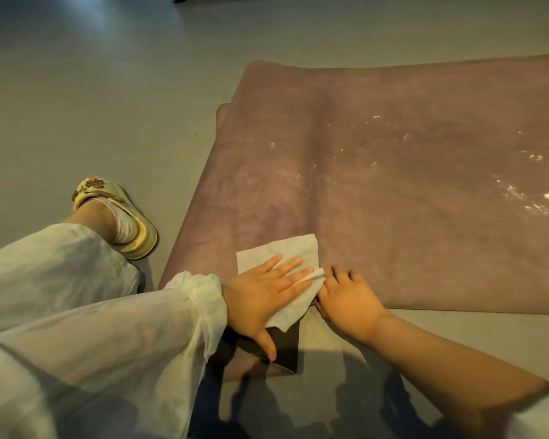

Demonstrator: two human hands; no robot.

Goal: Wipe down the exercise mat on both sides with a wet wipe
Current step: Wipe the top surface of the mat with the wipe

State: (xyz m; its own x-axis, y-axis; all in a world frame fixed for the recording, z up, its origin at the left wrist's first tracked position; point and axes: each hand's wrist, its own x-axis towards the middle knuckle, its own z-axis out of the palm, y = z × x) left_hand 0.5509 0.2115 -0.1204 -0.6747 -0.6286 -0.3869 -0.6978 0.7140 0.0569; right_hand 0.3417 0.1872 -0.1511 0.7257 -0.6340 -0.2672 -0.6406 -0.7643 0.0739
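A mauve exercise mat (393,172) lies on the grey floor, with a second layer showing under its far left corner. Whitish specks dot its right part. A white wet wipe (286,251) is spread over the mat's near left edge. My left hand (263,296) presses flat on the wipe with straight fingers, and its thumb rests on a dark flat packet (287,346) just off the mat. My right hand (349,299) rests on the mat right beside the wipe, fingertips bent down, touching the wipe's bunched right edge.
My leg in pale loose trousers and a yellow sandal (130,223) stand on the floor left of the mat. Grey floor (108,90) surrounds the mat on all sides.
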